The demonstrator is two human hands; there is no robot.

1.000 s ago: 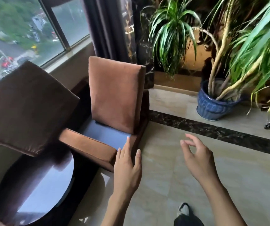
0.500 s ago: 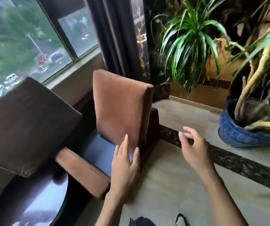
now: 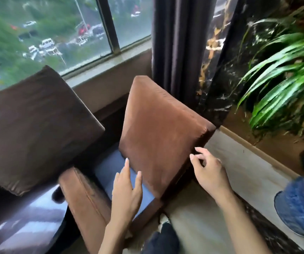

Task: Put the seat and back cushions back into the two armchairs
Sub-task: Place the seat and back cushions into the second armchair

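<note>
Both hands empty w/ fingers loose, left hand (image 3: pixel 127 189) and right hand (image 3: pixel 209 171) flank the brown cushion (image 3: pixel 158 136) at frame centre; a one-sided grab could probably topple it off the armchair (image 3: pixel 85 198).

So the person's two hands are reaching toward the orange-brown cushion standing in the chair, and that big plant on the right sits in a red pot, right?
Not quite. The head view shows the plant in a blue pot, not a red one. The rest holds: the left hand and right hand both reach toward the orange-brown cushion standing in the chair.
</note>
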